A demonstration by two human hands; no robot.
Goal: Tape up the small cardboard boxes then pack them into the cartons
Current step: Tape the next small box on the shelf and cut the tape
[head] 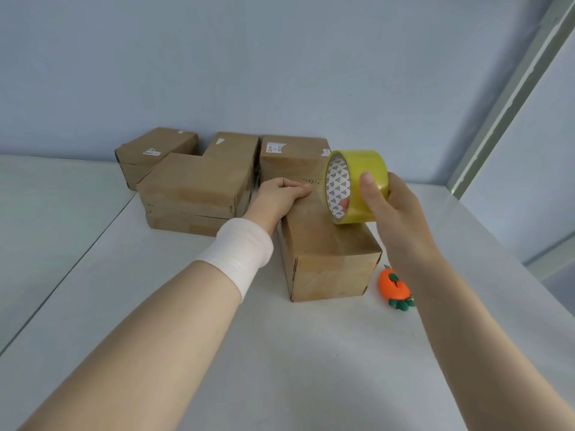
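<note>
**Head view: tape roll held over the nearest box**

Head view shows a closed brown box (329, 262) standing on the white surface (186, 353), near the middle and a little to the right, with one short end facing the camera.

The left hand (280, 194) rests on the far end of this box's top. Its fingers are bent and partly hidden, so I cannot tell whether it grips the far edge or only presses down. A pale wristband (236, 253) wraps the left wrist.

The right hand (395, 209) grips a roll of yellowish clear tape (357, 185). The thumb lies across the roll's outer face, and a fingertip shows through the core. The roll stands on edge over the right side of the box top, just right of the left hand, with its printed white core turned towards the left. Whether its lower rim touches the cardboard is not clear.

More brown boxes (193, 181) sit behind and to the left, close together against the pale blue wall (280, 57). Three stand in a row at the back, some with small white labels. In front of them one box sits on top of another, just beside the left forearm.

An orange cutter (393, 286) with green trim lies on the surface just right of the near box, under the right forearm.
</note>
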